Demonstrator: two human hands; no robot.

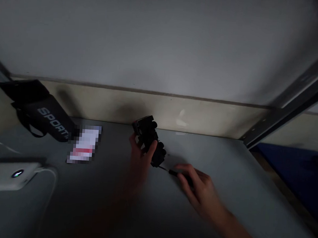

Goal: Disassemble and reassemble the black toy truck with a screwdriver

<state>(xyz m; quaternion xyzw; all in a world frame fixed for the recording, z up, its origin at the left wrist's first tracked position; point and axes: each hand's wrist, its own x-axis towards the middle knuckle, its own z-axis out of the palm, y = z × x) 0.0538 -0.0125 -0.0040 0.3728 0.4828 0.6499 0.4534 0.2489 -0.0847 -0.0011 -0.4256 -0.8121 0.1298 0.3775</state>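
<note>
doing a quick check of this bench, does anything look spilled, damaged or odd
Nothing looks spilled or damaged, though it's dim. One oddity: coarse blocks cover the phone-like object beside the black SPORT bottle, hiding its details. The dark object in the left hand and thin tool in the right hand show nothing odd.

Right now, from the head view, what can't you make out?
All in the head view:
Part of the black object: covered by the left hand's fingers; fine detail lost in dimness.
Rear of the thin tool: hidden by the grip of the right hand.
Whether its tip touches the object: too small, dark.
Flat bright item's content: pixelated.
White device's left end: cut off by left edge.
</note>
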